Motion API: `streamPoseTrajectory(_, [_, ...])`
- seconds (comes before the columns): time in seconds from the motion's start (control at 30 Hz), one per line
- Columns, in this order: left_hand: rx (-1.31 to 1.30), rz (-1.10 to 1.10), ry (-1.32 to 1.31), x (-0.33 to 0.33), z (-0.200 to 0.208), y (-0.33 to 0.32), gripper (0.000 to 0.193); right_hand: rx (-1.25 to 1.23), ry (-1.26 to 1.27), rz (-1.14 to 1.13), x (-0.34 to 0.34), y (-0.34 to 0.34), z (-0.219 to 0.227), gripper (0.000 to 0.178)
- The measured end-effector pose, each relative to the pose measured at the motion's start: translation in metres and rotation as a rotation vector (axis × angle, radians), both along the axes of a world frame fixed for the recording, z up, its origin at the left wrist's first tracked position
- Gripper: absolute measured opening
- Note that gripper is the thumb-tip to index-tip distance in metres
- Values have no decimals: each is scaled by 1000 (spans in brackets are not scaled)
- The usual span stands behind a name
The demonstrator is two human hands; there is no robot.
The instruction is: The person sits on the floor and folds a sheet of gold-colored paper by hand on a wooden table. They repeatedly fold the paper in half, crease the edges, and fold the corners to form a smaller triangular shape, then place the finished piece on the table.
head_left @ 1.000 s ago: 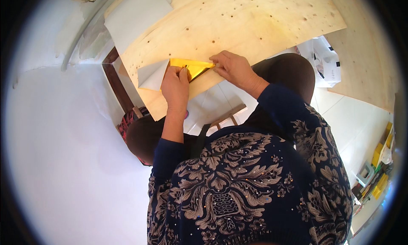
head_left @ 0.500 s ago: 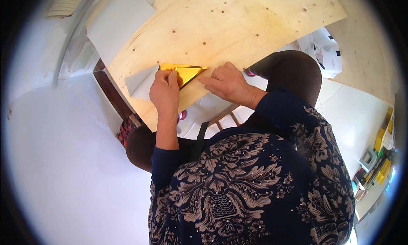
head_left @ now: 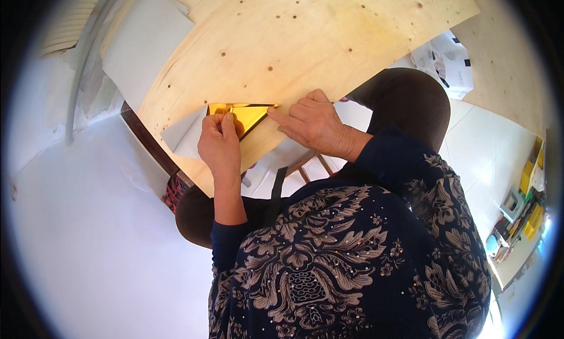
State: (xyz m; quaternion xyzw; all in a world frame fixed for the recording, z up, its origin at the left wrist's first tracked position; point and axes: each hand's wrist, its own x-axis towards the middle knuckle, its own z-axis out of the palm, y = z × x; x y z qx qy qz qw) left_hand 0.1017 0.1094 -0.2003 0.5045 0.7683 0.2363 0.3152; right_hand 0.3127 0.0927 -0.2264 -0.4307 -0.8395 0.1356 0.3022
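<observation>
A sheet of shiny gold paper [head_left: 254,113] with a pale back lies near the front edge of a plywood board [head_left: 329,51]. It is folded so that the gold shows as a triangle pointing right, and its pale part spreads to the left. My left hand [head_left: 220,144] pinches the paper's near edge between thumb and fingers, and its reflection shows in the gold. At the sharp right tip, my right hand [head_left: 314,123] has its forefinger on the paper, the other fingers curled in. The underside of that grip is hidden.
A pale grey sheet [head_left: 147,48] lies at the board's far left. Beyond the right edge stands a white bag [head_left: 443,66]. My knees are under the board, with wooden rungs [head_left: 311,165] between them. Yellow and grey items [head_left: 523,212] lie at the far right.
The right hand has come left and down onto the paper's right tip, from which it was apart. The board, paper and left hand appear slightly lower and further left in view.
</observation>
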Motion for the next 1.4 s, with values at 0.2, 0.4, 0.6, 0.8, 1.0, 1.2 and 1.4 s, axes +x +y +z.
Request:
streamPoseTrajectory(0.2, [38, -31, 45, -3, -5, 0, 21, -2, -49, -6, 1, -1, 0, 33])
streamPoseTrajectory(0.4, [31, -14, 10, 1, -3, 0, 20, 14, -53, -15, 1, 1, 2, 35])
streamPoseTrajectory(0.6, [47, 3, 1, 4, 1, 0, 21, -2, -81, -16, 0, 0, 3, 34])
streamPoseTrajectory(0.8, [26, 0, 64, 4, -2, 0, 23, -36, -67, -35, 1, -1, 4, 32])
streamPoseTrajectory(1.0, [50, 2, 129, 1, -7, 3, 25, 1, -22, -39, -3, -1, 3, 43])
streamPoseTrajectory(1.2, [-86, 31, 128, 0, -4, 5, 26, 1, -97, -28, -3, -2, 4, 41])
streamPoseTrajectory(1.4, [5, -6, 156, 1, -6, 8, 25, 4, -121, -19, -1, -2, 4, 37])
